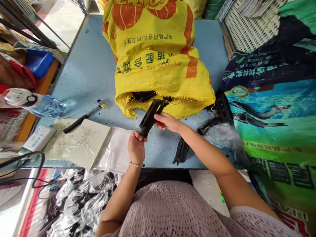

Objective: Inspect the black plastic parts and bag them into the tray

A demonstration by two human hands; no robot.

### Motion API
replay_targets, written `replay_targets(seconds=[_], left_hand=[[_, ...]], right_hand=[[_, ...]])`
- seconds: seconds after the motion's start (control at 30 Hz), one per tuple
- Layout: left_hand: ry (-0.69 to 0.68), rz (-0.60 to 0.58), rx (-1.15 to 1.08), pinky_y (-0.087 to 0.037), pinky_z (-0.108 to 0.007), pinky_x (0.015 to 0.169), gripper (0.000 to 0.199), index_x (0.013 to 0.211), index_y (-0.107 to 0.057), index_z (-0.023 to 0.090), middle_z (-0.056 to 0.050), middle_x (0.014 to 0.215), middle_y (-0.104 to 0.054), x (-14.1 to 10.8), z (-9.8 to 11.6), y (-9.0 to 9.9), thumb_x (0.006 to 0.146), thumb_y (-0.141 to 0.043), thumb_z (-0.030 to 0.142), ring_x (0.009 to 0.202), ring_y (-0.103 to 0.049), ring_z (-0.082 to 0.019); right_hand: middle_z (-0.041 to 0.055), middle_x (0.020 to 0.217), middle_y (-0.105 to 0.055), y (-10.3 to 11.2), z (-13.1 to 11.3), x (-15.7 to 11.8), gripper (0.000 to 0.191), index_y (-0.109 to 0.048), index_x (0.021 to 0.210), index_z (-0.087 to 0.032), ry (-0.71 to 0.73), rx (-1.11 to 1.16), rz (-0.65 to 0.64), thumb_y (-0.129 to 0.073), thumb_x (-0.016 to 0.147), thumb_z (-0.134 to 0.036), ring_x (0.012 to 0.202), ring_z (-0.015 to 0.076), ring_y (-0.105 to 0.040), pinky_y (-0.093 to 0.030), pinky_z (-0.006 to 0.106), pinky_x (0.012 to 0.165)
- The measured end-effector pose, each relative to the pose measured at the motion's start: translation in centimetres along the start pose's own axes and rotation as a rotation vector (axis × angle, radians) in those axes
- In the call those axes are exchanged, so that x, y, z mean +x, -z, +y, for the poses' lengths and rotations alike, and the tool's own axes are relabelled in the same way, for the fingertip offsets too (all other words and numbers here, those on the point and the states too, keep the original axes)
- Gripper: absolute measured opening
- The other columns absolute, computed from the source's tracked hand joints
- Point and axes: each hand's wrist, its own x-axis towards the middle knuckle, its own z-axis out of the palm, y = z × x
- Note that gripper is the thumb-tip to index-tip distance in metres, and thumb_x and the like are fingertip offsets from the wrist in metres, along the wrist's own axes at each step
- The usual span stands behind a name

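Note:
A long black plastic part (151, 116) is held at a tilt in front of the open mouth of a yellow woven sack (158, 72). My left hand (137, 144) is closed round its lower end. On its right side, my right hand (168, 122) grips it near the upper half, with the fingers partly behind it. More black parts show inside the sack's mouth. Another black part (181, 150) lies at the table's front edge, right of my hands.
On the blue table (86, 65) are a hammer (85, 117), a board with small bits (86, 143), a white box (39, 140) and a plastic bottle (46, 104). Black parts (222, 107) and clear plastic lie right, beside a large printed sack (271, 115).

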Motion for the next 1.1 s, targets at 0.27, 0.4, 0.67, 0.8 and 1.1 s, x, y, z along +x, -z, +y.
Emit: replay_targets(seconds=[0.27, 0.4, 0.67, 0.8, 1.1], left_hand=[[0.23, -0.262, 0.146, -0.055, -0.026, 0.071, 0.054, 0.107, -0.063, 0.025, -0.003, 0.102, -0.062, 2.3, 0.8, -0.1, 0.074, -0.083, 0.062, 0.089, -0.065, -0.016], [0.418, -0.421, 0.246, -0.056, -0.03, 0.059, 0.064, 0.127, -0.055, 0.024, -0.005, 0.091, -0.07, 2.2, 1.8, -0.2, 0.079, -0.081, 0.058, 0.069, -0.071, -0.02], [0.284, -0.35, 0.341, -0.05, -0.022, 0.053, 0.052, 0.119, -0.059, 0.024, -0.001, 0.094, -0.067, 0.0, 1.0, -0.9, 0.084, -0.076, 0.06, 0.063, -0.062, -0.01], [0.263, -0.234, 0.252, -0.046, -0.021, 0.049, 0.053, 0.12, -0.057, 0.027, 0.002, 0.087, -0.064, -0.2, -0.1, -1.7, 0.084, -0.077, 0.06, 0.058, -0.059, -0.009], [0.319, -0.082, 0.159, -0.053, -0.026, 0.064, 0.054, 0.103, -0.061, 0.02, -0.001, 0.085, -0.07, 0.6, -1.2, -0.9, 0.079, -0.078, 0.065, 0.072, -0.068, -0.016]], right_hand=[[-0.006, 0.062, -0.049, 1.1, -0.6, -2.6, 0.053, -0.054, 0.083, -0.021, -0.041, -0.146, -0.255, -0.071, 0.083, -0.071, 0.051, 0.0089, -0.045, -0.033, 0.022, 0.045], [-0.0022, 0.065, -0.057, -0.3, -1.5, -3.7, 0.049, -0.058, 0.084, -0.021, -0.135, -0.537, -0.195, -0.058, 0.094, -0.069, 0.053, 0.0122, -0.051, -0.037, 0.026, 0.052], [0.0039, 0.086, -0.065, -2.1, -3.4, -4.1, 0.038, -0.057, 0.093, -0.021, 0.261, -1.112, 0.288, -0.046, 0.105, -0.056, 0.079, 0.0187, -0.059, -0.033, 0.028, 0.067], [-0.0016, 0.065, -0.052, -3.1, -1.2, -3.0, 0.054, -0.047, 0.077, -0.022, 0.188, -0.846, 0.226, -0.024, 0.11, -0.059, 0.06, 0.0141, -0.051, -0.037, 0.027, 0.063], [0.0032, 0.08, -0.068, -3.5, 2.2, -7.3, 0.043, -0.06, 0.086, -0.02, 0.506, -1.181, -0.105, -0.04, 0.111, -0.049, 0.072, 0.0157, -0.06, -0.038, 0.028, 0.065]])
